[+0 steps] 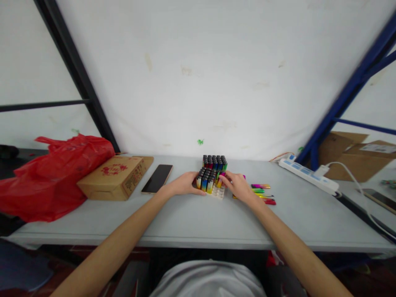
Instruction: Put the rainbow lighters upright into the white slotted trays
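A white plastic tray (219, 193) with round slots stands on the table, its left part filled with upright cigarette lighters (204, 185) with black tops. My left hand (187, 183) grips the tray's left side, thumb at the front edge and fingers round the back. Between the fingertips of my right hand (238, 184) is a pink and yellow lighter (220, 180), held upright over the slots at the right of the filled rows. Whether its base sits in a slot I cannot tell. Behind stands another block of upright lighters (215, 162). Loose coloured lighters (262, 191) lie right of my right hand, partly hidden by it.
To the left are a dark phone (157, 179), a brown cardboard box (113, 177) and a red plastic bag (58, 177). On the right lies a white power strip (309, 175) with a plugged-in cable. A wall rises behind the grey table (198, 225).
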The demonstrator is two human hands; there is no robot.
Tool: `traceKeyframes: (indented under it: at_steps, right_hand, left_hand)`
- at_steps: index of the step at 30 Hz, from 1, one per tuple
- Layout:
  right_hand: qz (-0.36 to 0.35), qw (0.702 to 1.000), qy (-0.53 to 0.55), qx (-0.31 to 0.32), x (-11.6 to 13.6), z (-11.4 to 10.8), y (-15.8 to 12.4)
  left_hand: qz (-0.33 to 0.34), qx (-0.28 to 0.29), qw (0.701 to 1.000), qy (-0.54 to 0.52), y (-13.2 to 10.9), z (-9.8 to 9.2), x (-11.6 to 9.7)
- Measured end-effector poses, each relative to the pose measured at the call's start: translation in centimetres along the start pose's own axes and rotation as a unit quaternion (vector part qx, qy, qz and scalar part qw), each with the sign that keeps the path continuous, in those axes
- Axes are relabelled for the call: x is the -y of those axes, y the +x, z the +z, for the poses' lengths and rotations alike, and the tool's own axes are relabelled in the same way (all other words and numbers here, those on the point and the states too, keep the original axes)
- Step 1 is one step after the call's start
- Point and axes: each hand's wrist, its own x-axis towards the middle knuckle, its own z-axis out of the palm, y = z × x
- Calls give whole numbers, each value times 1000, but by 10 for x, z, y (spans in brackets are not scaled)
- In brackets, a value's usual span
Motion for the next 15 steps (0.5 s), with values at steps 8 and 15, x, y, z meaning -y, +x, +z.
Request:
traceKeyframes:
  at_steps: [8,15]
  right_hand:
    - [-60,996,-49,52,-3,-3,-1]
    - [-43,987,-139,61,-1,2,2]
  left_hand:
    - [13,-5,1000,-9,0,2,4]
    - [14,-5,1000,5,0,2,4]
